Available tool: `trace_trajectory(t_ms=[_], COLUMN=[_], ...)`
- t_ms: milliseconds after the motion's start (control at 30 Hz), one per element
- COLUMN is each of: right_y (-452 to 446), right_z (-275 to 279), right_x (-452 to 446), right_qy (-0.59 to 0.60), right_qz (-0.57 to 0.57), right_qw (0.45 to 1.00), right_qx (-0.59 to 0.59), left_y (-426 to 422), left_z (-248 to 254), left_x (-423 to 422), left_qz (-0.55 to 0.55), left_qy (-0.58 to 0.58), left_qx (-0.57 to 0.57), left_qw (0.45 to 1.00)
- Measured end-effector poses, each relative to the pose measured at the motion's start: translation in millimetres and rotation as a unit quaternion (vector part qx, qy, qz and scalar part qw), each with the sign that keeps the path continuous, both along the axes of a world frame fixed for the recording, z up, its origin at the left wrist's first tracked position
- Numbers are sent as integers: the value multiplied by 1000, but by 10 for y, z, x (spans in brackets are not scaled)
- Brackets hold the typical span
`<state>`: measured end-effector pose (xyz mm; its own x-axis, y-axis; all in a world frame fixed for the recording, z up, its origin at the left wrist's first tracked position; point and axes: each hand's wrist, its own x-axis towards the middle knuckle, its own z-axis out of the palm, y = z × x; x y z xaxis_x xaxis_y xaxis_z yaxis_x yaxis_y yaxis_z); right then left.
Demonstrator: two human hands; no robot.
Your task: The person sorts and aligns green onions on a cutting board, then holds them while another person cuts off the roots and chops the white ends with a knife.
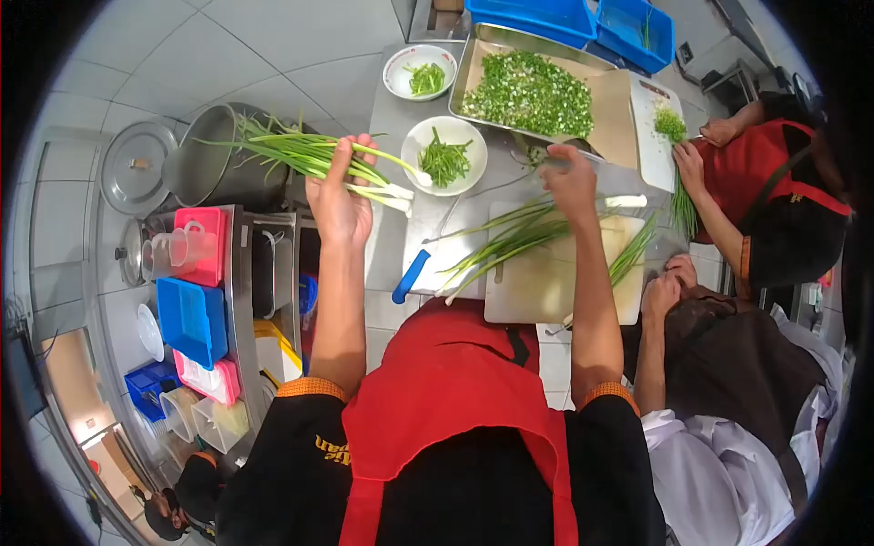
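A bunch of green onions (309, 156) is gripped in my left hand (344, 196), its white ends pointing right and its green tops left. My right hand (572, 187) hovers over the cutting board (537, 296) with curled fingers, slightly blurred; what they pinch, if anything, I cannot make out. More green onions (514, 238) lie loose across the board and past its left edge. A knife with a blue handle (411, 277) rests on the table left of the board. Cut green pieces fill part of a white bowl (472, 175) between my hands.
Behind stand another bowl (387, 77) of cut greens, a metal tray (469, 77) of chopped green onion and blue bins (537, 18). A co-worker's hands (696, 168) cut on a white board (648, 150) at right; another person's hands (669, 282) are nearer. Left are a large pot (196, 168) and containers.
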<state>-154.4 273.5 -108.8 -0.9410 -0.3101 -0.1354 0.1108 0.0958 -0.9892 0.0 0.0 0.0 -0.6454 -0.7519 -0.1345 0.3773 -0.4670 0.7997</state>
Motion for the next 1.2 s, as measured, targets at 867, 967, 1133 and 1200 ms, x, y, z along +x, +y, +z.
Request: trace_trajectory(t_ms=[867,967,1133,1200], right_y=[-750,-912,-1001,-974], right_z=[966,884,943,911], right_x=[1134,1127,1275,1285], right_qy=[63,-94,-228,-248], right_qz=[157,181,265,296], right_qw=[986,969,916,904], right_qx=[-9,-140,-198,-182], left_y=[533,396,256,241], left_z=[-72,-88,-107,-138], left_x=[397,540,832,901], left_qz=[-149,-169,-211,-247], left_qy=[51,80,94,137], left_qx=[17,-58,-113,-90], left_qw=[987,981,966,955])
